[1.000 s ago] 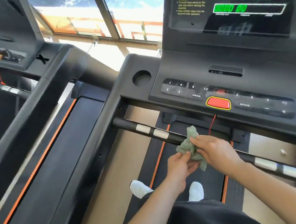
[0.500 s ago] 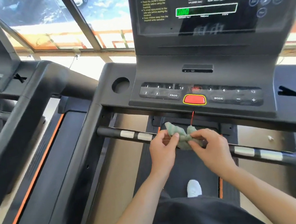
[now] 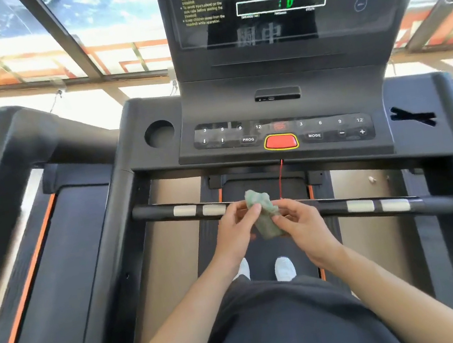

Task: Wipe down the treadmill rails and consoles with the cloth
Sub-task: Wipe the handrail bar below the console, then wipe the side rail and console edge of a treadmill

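1. The left hand (image 3: 236,230), just below the middle of the frame, pinches the left edge of the cloth (image 3: 265,215) between thumb and curled fingers.
2. The right hand (image 3: 302,224), just beside it, grips the cloth's right edge with bent fingers.
3. The cloth is pale green and bunched. It sits between the two hands at frame centre, with its top in front of the crossbar rail (image 3: 332,208). Whether it touches the bar cannot be told.
4. The crossbar rail is black and runs from centre left to centre right, sloping slightly down to the right. It carries a pair of silver grip plates (image 3: 184,210) on each side of the hands.
5. A thin red cord (image 3: 281,177) hangs from the console down to the cloth.
6. Below the hands, two white shoes (image 3: 284,269) stand on the dark belt (image 3: 273,250).
7. Above the rail, the console (image 3: 331,128) has numbered keys, PROG and MODE buttons, and a red stop button (image 3: 280,142) with a yellow edge.
8. A round cup holder (image 3: 159,133) sits to the console's left.
9. The display (image 3: 252,4) at top centre shows green digits and a CAUTION notice.
10. A second treadmill (image 3: 10,164) fills the left edge, with windows (image 3: 20,40) at upper left.
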Tool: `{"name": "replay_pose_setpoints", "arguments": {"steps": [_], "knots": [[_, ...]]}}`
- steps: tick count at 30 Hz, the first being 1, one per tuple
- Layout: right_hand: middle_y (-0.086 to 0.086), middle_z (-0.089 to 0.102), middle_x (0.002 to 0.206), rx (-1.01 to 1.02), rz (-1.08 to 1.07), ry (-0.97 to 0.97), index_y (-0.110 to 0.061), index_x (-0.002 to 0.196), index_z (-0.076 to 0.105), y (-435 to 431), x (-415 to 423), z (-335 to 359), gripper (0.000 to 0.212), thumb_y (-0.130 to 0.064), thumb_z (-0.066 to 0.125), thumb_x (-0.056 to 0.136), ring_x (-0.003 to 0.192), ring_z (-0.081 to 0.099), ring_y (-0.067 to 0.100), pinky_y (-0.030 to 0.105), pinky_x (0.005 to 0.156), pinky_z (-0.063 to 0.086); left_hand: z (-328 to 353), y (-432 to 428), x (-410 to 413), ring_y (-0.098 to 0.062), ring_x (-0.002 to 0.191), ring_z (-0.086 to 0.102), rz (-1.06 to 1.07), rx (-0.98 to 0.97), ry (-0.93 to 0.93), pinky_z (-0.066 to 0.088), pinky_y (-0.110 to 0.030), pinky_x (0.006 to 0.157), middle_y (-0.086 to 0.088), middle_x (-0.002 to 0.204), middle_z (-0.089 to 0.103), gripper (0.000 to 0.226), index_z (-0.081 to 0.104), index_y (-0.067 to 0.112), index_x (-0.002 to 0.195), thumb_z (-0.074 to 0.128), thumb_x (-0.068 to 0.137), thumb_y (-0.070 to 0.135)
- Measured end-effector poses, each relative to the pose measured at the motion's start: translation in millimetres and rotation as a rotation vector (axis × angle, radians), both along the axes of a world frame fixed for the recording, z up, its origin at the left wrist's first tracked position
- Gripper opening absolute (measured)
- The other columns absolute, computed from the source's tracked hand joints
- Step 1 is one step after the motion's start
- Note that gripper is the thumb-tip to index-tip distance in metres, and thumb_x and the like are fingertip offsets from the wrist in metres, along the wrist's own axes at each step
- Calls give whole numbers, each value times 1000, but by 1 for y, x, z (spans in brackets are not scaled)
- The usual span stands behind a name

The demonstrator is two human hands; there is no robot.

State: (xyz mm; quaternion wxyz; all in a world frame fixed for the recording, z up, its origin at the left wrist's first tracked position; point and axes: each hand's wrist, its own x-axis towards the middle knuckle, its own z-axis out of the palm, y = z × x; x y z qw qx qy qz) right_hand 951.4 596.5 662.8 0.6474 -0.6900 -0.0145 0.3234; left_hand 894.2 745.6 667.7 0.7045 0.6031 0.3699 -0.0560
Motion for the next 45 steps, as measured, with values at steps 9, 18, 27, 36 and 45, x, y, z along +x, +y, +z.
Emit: {"name": "replay_pose_setpoints", "arguments": {"steps": [9, 18, 27, 36, 45], "knots": [[-7, 68, 112, -366, 342, -875, -18, 118, 73, 13, -31, -14, 41, 2, 71, 82, 100, 60, 19, 21, 94, 45, 9, 15, -34, -26, 101, 72, 206, -646, 105, 59, -38, 86, -13, 117, 74, 33, 72, 12, 121, 65, 99, 36], [-9, 66, 125, -479, 357, -867, -21, 130, 67, 21, -14, -16, 46, -16, 76, 85, 115, 54, 14, 34, 103, 43, -39, 61, -67, -23, 89, 72, 569, -695, 190, 60, -26, 58, -11, 97, 77, 20, 67, 10, 115, 61, 102, 24], [-11, 68, 117, -1103, 745, -763, -37, 131, 53, 45, 43, -46, 52, -54, 64, 83, 111, 61, 21, 37, 90, 46, -64, 133, -70, -22, 102, 69, 1044, -815, -94, 61, -34, 83, -14, 100, 77, 29, 63, 1, 118, 53, 106, 27], [-18, 65, 105, -998, 782, -732, -39, 123, 54, 35, 53, -46, 43, -50, 68, 84, 101, 63, 14, 35, 80, 51, -71, 153, -58, -24, 114, 68, 1017, -775, -151, 62, -34, 82, -11, 129, 69, 38, 61, 11, 133, 54, 105, 37], [-17, 65, 111, -1023, 764, -702, -38, 129, 54, 37, 51, -43, 50, -46, 71, 83, 106, 60, 14, 31, 80, 47, -74, 121, -56, -34, 115, 67, 768, -860, -58, 56, -41, 87, -19, 131, 65, 43, 57, 7, 132, 47, 107, 40]]}}
